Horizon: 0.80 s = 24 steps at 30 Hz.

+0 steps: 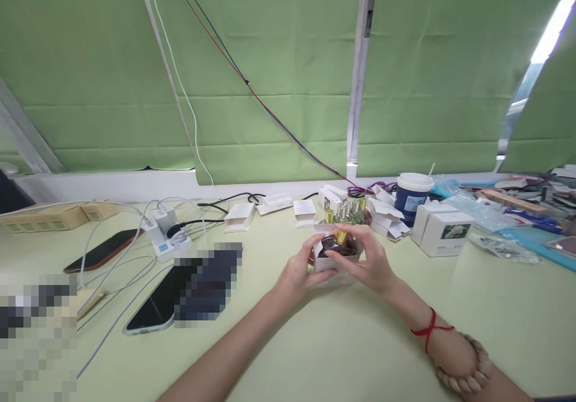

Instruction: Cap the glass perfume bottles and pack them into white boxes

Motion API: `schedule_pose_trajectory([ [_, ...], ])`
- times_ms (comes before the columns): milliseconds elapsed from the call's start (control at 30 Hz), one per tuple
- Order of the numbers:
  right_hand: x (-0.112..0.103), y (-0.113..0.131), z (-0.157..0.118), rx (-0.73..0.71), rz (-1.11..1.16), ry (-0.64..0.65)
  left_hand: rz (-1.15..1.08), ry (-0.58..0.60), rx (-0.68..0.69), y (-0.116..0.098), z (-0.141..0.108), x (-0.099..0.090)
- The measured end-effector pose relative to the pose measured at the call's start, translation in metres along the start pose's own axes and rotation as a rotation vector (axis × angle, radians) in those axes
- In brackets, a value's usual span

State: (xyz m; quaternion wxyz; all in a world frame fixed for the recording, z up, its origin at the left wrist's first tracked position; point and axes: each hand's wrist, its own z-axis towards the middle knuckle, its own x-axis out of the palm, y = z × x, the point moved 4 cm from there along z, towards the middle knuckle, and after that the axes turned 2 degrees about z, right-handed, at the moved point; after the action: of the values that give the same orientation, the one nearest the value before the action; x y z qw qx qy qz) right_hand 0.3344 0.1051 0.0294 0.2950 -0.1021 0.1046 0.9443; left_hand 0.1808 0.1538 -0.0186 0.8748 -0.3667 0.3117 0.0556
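A small open white box (324,265) stands on the table in front of me, with my left hand (294,273) closed around its left side. In the box's mouth sits a dark glass bottle with a gold cap, which looks like a perfume bottle (333,247). My right hand (374,265) has its fingers closed on the bottle near the gold cap. How deep the bottle sits in the box is hidden by my fingers. Just behind the box, several clear glass bottles (353,215) with gold and silver tops stand close together.
Opened white cartons (239,217) lie along the back. To the right are closed white boxes (443,231), a dark blue lidded cup (411,198) and plastic wrap (470,201). On the left lie phones (155,306), a power strip (166,243) and white cables (119,315).
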Motion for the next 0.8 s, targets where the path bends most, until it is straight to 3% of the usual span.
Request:
schedule_pose_trajectory([
  [133,0.0022,0.0044,0.0025,-0.032,-0.034,0.013,-0.065,0.006,-0.018,-0.0013,-0.0013,0.0012],
  [367,0.0022,0.0075,0.0037,-0.037,-0.181,-0.118,-0.095,0.004,-0.079,0.0044,-0.0021,0.0043],
  [800,0.0064,0.0051,0.0,-0.043,-0.236,-0.059,-0.08,-0.014,-0.083,0.0041,-0.0008,0.0048],
])
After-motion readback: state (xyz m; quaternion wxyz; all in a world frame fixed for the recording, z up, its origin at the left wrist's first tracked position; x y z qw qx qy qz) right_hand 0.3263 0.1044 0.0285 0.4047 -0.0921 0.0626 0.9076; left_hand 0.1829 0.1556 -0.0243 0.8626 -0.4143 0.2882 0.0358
